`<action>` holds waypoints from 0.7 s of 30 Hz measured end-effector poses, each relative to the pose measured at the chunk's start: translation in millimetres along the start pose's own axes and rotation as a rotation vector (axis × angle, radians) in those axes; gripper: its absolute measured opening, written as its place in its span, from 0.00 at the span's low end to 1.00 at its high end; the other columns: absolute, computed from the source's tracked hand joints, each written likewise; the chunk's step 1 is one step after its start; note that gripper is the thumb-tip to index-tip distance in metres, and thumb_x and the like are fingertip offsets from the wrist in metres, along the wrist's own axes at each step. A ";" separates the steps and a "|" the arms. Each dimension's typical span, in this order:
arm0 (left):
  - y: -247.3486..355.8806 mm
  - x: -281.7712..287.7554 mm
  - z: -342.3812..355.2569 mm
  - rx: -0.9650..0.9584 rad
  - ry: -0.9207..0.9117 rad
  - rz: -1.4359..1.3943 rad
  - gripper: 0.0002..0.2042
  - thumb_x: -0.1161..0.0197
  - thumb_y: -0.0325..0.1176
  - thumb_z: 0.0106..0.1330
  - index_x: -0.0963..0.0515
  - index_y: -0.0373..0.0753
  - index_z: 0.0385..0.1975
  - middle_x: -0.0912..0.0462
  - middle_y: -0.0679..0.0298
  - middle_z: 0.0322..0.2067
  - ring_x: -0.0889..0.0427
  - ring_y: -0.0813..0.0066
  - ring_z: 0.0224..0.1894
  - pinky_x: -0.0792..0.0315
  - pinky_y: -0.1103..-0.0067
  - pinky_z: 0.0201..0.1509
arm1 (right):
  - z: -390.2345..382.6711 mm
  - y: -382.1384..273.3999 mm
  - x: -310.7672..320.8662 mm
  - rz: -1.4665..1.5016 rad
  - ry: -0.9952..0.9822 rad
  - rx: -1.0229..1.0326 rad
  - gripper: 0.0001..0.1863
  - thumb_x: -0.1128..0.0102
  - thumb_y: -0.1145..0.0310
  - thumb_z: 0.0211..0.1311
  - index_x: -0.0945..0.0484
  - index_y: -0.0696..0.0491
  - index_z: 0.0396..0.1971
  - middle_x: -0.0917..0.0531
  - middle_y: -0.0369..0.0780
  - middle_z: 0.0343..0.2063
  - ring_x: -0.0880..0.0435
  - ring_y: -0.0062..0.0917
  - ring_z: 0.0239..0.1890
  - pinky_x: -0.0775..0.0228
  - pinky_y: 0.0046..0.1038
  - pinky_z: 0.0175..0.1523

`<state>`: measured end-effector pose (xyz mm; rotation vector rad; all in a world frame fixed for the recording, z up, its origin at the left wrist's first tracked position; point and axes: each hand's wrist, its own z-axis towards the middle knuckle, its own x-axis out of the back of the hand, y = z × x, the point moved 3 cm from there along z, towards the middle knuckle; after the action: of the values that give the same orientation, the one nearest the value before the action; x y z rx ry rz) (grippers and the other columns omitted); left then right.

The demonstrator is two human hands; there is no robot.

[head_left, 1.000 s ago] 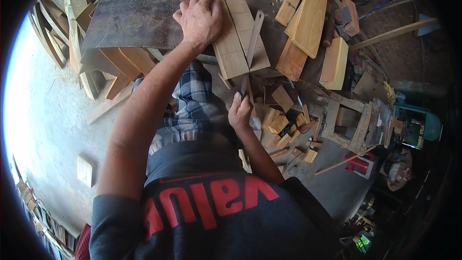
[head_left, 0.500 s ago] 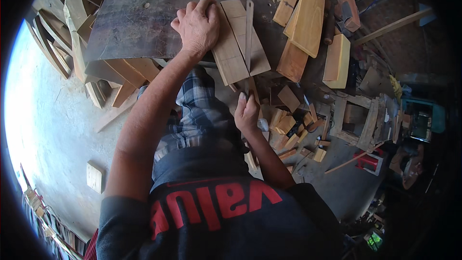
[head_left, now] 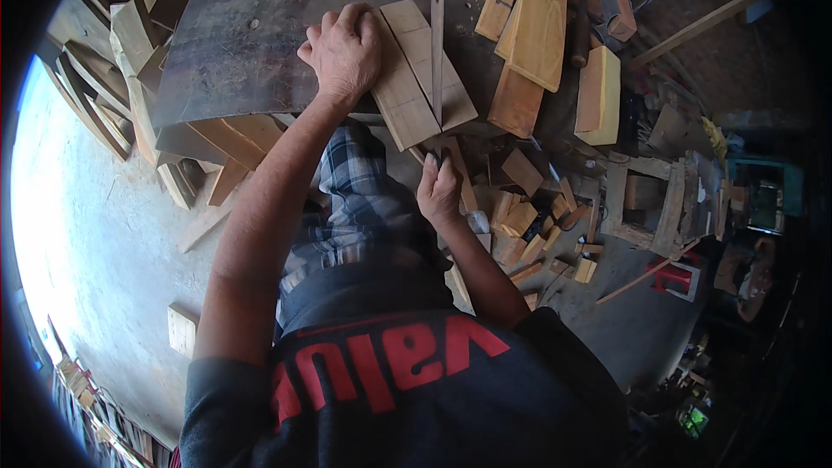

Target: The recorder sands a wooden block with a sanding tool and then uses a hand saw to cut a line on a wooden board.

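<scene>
Two pale wooden boards (head_left: pixel 406 87) lie side by side on the dark bench, with a narrow dark gap between them and pencil lines across their faces. My left hand (head_left: pixel 345 54) has its fingers curled on the left board's outer edge, near its far end. A thin metal strip (head_left: pixel 437 61) with a hole at its far end rests on the right board. Just below the boards' near end, my right hand (head_left: pixel 440 187) is closed around a dark-handled tool (head_left: pixel 445 156). Its kind is hard to make out, since the fingers and the boards' edge hide most of it.
The worn dark bench top (head_left: pixel 234 61) curves across the far side. Stacked yellowish boards (head_left: pixel 539 26) lie to the right of the work. Several wood offcuts (head_left: pixel 520 217) cover the floor at the right. Curved wooden pieces (head_left: pixel 95 95) lean at the left, and a wood block (head_left: pixel 182 329) lies on the floor.
The bench, boards and both hands sit slightly further left and higher in view. My right hand has shifted a little with the tool; the left hand keeps its place on the board.
</scene>
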<state>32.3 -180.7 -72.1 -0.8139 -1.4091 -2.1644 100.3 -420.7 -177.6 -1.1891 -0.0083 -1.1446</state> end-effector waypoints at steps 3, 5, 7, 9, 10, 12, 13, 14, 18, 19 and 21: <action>-0.7 -0.7 0.9 0.029 -0.014 0.007 0.17 0.52 0.46 0.67 0.20 0.52 0.48 0.22 0.57 0.46 0.29 0.54 0.53 0.47 0.58 0.61 | -4.1 5.4 -1.2 0.001 -0.038 -0.067 0.08 0.50 0.69 0.68 0.28 0.58 0.32 0.22 0.51 0.22 0.21 0.52 0.27 0.32 0.45 0.30; -0.4 -1.2 0.9 0.019 0.000 0.002 0.17 0.52 0.46 0.67 0.20 0.52 0.48 0.22 0.58 0.46 0.29 0.54 0.52 0.47 0.58 0.61 | -7.1 6.6 0.7 0.022 -0.006 -0.034 0.09 0.50 0.68 0.69 0.28 0.58 0.34 0.21 0.51 0.22 0.21 0.52 0.27 0.32 0.45 0.30; -0.4 -2.1 -0.1 0.012 -0.021 0.015 0.17 0.52 0.46 0.67 0.20 0.51 0.48 0.22 0.58 0.45 0.29 0.54 0.52 0.46 0.58 0.60 | -9.9 9.3 0.1 -0.034 -0.096 -0.108 0.09 0.51 0.68 0.69 0.27 0.58 0.35 0.21 0.51 0.23 0.20 0.51 0.27 0.30 0.45 0.30; -0.2 -1.7 -0.8 0.012 -0.025 0.022 0.17 0.53 0.46 0.67 0.20 0.51 0.47 0.22 0.57 0.45 0.29 0.53 0.52 0.46 0.57 0.59 | -10.5 7.4 1.4 -0.046 -0.127 -0.066 0.09 0.51 0.68 0.69 0.27 0.59 0.36 0.20 0.51 0.23 0.19 0.50 0.27 0.29 0.44 0.30; 0.4 -1.2 0.2 0.005 -0.011 0.022 0.17 0.53 0.46 0.67 0.20 0.51 0.47 0.22 0.57 0.45 0.29 0.53 0.52 0.46 0.57 0.60 | -9.7 6.3 4.0 -0.024 -0.089 -0.055 0.09 0.51 0.67 0.69 0.26 0.58 0.36 0.21 0.51 0.22 0.19 0.50 0.26 0.29 0.44 0.29; 0.0 -1.6 0.2 0.027 -0.035 0.016 0.17 0.52 0.46 0.67 0.20 0.51 0.48 0.22 0.56 0.46 0.29 0.53 0.53 0.46 0.57 0.60 | -8.9 7.2 5.8 0.021 -0.067 -0.099 0.10 0.50 0.67 0.69 0.26 0.59 0.36 0.21 0.52 0.21 0.20 0.51 0.25 0.30 0.45 0.28; 0.0 -1.2 0.8 0.026 -0.012 0.005 0.17 0.52 0.46 0.67 0.20 0.51 0.48 0.22 0.56 0.46 0.29 0.53 0.53 0.46 0.57 0.60 | -8.1 7.8 6.1 0.069 -0.056 -0.090 0.10 0.50 0.67 0.69 0.26 0.59 0.36 0.21 0.52 0.21 0.21 0.52 0.25 0.31 0.45 0.28; -0.4 -2.1 1.0 0.040 -0.030 0.004 0.17 0.52 0.46 0.67 0.21 0.51 0.48 0.22 0.56 0.46 0.29 0.52 0.53 0.46 0.57 0.60 | -8.6 9.8 5.2 0.041 -0.096 -0.148 0.10 0.50 0.67 0.69 0.26 0.59 0.36 0.21 0.52 0.21 0.21 0.52 0.25 0.31 0.45 0.28; -2.4 -3.6 0.8 0.044 -0.060 0.027 0.17 0.52 0.48 0.68 0.22 0.52 0.50 0.23 0.59 0.48 0.30 0.53 0.54 0.49 0.59 0.63 | -8.7 14.4 3.1 0.004 -0.117 -0.136 0.09 0.49 0.68 0.68 0.27 0.58 0.34 0.21 0.52 0.22 0.21 0.53 0.27 0.32 0.44 0.28; -1.7 -3.4 -0.7 0.027 -0.045 0.015 0.17 0.52 0.47 0.68 0.21 0.51 0.49 0.23 0.57 0.47 0.30 0.53 0.53 0.47 0.58 0.61 | -9.2 13.6 3.2 0.016 -0.098 -0.064 0.09 0.49 0.68 0.68 0.27 0.59 0.35 0.21 0.53 0.22 0.21 0.53 0.27 0.31 0.45 0.29; -1.0 -2.1 0.0 0.008 -0.023 0.008 0.17 0.52 0.46 0.67 0.21 0.51 0.48 0.23 0.56 0.46 0.29 0.52 0.52 0.45 0.57 0.59 | -9.9 15.4 1.9 0.010 -0.095 -0.042 0.08 0.49 0.69 0.68 0.27 0.59 0.36 0.21 0.53 0.23 0.21 0.53 0.28 0.31 0.45 0.30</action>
<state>33.2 -180.2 -74.2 -0.8429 -1.4226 -2.1479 106.7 -430.4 -191.9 -1.2786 -0.0512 -1.0832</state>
